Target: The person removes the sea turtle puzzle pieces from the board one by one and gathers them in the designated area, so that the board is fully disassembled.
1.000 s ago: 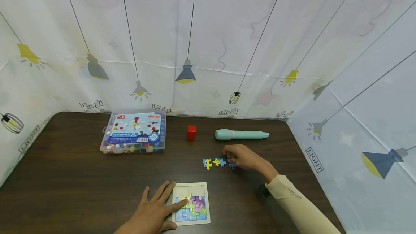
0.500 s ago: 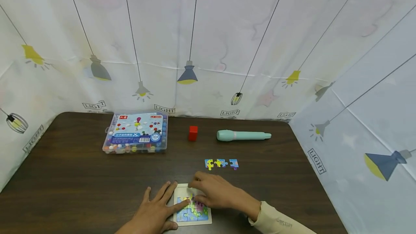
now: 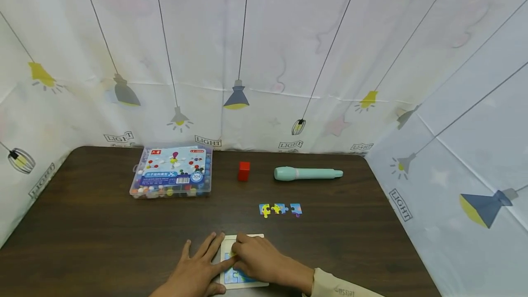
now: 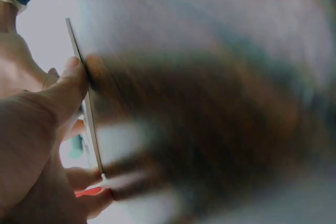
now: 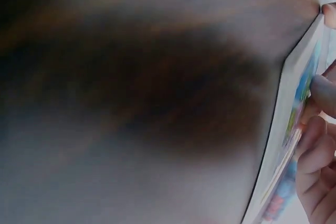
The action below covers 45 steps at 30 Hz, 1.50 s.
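In the head view a small jigsaw puzzle in a pale square tray (image 3: 228,244) lies near the front of the table. My left hand (image 3: 191,269) rests beside it with fingers spread, its index finger reaching onto the pieces and its thumb at the tray's edge. Over the puzzle, my right hand (image 3: 261,260) bends its fingers down and touches the pieces; whether it pinches one is hidden. In the right wrist view the right thumb (image 5: 323,93) meets the puzzle's surface. Behind the tray lie three loose puzzle pieces: one yellow-blue piece (image 3: 265,210), another (image 3: 280,208) and a blue-purple one (image 3: 296,210).
A clear plastic box of coloured balls (image 3: 171,173) with a printed label stands at the back left of the dark table (image 3: 103,242). A red block (image 3: 244,171) and a teal tapered stick (image 3: 307,174) lie farther right. A printed curtain (image 3: 264,49) hangs behind the table.
My right hand has left the loose pieces and come down-left onto the puzzle in the tray. Its fingers now cover more of the pieces. The left hand has stayed in place.
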Motion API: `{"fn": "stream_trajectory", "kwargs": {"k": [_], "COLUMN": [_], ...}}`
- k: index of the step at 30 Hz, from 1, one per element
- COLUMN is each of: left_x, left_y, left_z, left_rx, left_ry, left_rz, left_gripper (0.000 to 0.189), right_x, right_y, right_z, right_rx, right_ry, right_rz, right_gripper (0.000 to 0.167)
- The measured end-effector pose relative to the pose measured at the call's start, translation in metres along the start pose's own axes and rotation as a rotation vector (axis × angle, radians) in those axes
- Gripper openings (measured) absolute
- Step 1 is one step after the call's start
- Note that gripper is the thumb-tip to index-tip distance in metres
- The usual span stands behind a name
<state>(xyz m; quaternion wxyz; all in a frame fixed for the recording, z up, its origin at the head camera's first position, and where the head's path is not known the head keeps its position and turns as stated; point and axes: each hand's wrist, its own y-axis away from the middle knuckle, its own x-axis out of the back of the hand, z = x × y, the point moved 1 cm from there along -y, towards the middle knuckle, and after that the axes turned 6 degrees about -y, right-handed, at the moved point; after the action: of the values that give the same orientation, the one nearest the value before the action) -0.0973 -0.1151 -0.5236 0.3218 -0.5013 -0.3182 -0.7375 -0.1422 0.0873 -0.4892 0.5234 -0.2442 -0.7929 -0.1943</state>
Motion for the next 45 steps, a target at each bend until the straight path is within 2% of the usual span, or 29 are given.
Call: {"fn": "stream_trajectory", "kwargs": {"k": [7,10,13,27,32,39,45], "left_x": [-0.004,-0.005,-0.003,0.000,-0.001,-0.001,0.001], "left_y": [0.001,0.001,0.001,-0.001,-0.001,-0.001,0.000], "left_z": [0.002,0.001,0.001,0.003,0.003,0.002,0.001], "left_rx": [0.019,0.031,0.042,0.062,0.066,0.073,0.070], "left_ry": [0.040,0.045,0.047,0.047,0.045,0.038,0.060], "left_rz": [0.048,0.068,0.061,0.001,0.010,0.006,0.000], "left_gripper": [0.082,0.092,0.100,0.100,0.100,0.101,0.100], "right_x": [-0.003,-0.004,-0.004,-0.002,0.011,0.041,0.045], "right_y": [-0.003,-0.004,-0.004,-0.002,0.003,0.017,0.022], "right_z": [0.002,0.004,0.006,0.012,0.023,0.070,0.097], "right_rx": [-0.102,-0.128,-0.147,-0.129,-0.150,-0.199,-0.223], "right_ry": [-0.234,-0.295,-0.341,-0.581,-0.711,-0.666,-0.555], "right_rz": [0.021,0.027,0.032,0.065,0.070,0.195,0.189], "right_gripper": [0.014,0.017,0.019,0.020,0.017,0.018,0.019]}}
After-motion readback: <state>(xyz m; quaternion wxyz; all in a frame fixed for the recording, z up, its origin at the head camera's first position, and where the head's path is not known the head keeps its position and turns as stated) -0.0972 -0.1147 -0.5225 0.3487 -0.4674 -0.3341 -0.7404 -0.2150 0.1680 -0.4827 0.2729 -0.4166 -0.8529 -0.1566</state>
